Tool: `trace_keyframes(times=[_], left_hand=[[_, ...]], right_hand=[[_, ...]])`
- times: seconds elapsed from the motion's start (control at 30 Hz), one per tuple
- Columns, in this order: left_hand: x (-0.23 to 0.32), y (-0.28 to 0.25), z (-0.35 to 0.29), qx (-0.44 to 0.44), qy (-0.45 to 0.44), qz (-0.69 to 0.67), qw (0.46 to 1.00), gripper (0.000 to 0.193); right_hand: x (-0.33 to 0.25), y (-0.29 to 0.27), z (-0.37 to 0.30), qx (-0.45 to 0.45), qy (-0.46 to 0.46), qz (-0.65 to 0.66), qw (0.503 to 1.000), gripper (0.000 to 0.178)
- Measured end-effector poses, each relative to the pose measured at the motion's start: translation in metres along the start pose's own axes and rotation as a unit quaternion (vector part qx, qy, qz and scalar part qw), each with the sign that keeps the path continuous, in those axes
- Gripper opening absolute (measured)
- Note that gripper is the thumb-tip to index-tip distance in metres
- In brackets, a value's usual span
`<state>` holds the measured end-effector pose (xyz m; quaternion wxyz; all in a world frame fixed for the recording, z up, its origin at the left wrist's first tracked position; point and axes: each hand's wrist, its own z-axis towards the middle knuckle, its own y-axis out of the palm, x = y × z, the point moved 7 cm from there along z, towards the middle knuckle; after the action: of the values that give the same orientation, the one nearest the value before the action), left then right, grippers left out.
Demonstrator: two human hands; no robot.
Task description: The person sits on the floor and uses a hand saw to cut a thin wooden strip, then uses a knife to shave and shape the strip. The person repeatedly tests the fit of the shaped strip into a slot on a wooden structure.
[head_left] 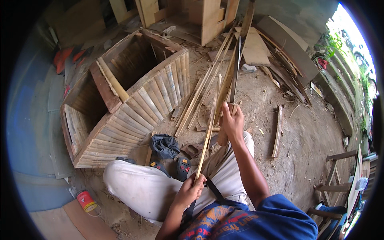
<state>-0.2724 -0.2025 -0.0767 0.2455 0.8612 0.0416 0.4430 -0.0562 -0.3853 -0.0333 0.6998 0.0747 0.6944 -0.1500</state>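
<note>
My left hand [191, 191] is closed around the lower end of a thin pale strip of bamboo or wood [207, 140], in front of my lap. The strip slants up and away, its far end among other strips. My right hand [233, 122], raised above my knee, grips a machete [235, 76] whose long, narrow blade points away from me. Below that fist shows a thick wooden handle end [223, 138]. The blade stands just right of the strip; whether they touch, I cannot tell.
A large slatted wooden frame [140, 108] stands at the left. Long strips [204, 86] and boards [253, 48] lie ahead on the dirt floor. Near my legs are a black plastic bag [165, 146] and dark clogs [183, 166]. A red can [86, 200] is at lower left.
</note>
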Motion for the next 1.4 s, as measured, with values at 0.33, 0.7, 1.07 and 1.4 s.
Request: trace_keyframes(times=[0.33, 0.7, 1.07, 1.4], left_hand=[[0.019, -0.032, 0.016, 0.164, 0.073, 0.254, 0.950, 0.027], [-0.004, -0.026, 0.000, 0.091, 0.039, 0.175, 0.980, 0.024], [-0.004, -0.036, -0.007, 0.117, 0.032, 0.094, 0.988, 0.038], [0.028, -0.018, 0.022, 0.149, 0.104, 0.023, 0.983, 0.021]], right_hand=[[0.049, 0.021, -0.117, -0.298, -0.354, -0.313, 0.829, 0.027], [0.046, -0.009, -0.036, -0.282, -0.381, -0.379, 0.795, 0.011], [0.087, -0.088, 0.033, -0.009, -0.054, -0.290, 0.955, 0.040], [0.026, -0.007, -0.071, -0.238, -0.297, -0.214, 0.900, 0.031]])
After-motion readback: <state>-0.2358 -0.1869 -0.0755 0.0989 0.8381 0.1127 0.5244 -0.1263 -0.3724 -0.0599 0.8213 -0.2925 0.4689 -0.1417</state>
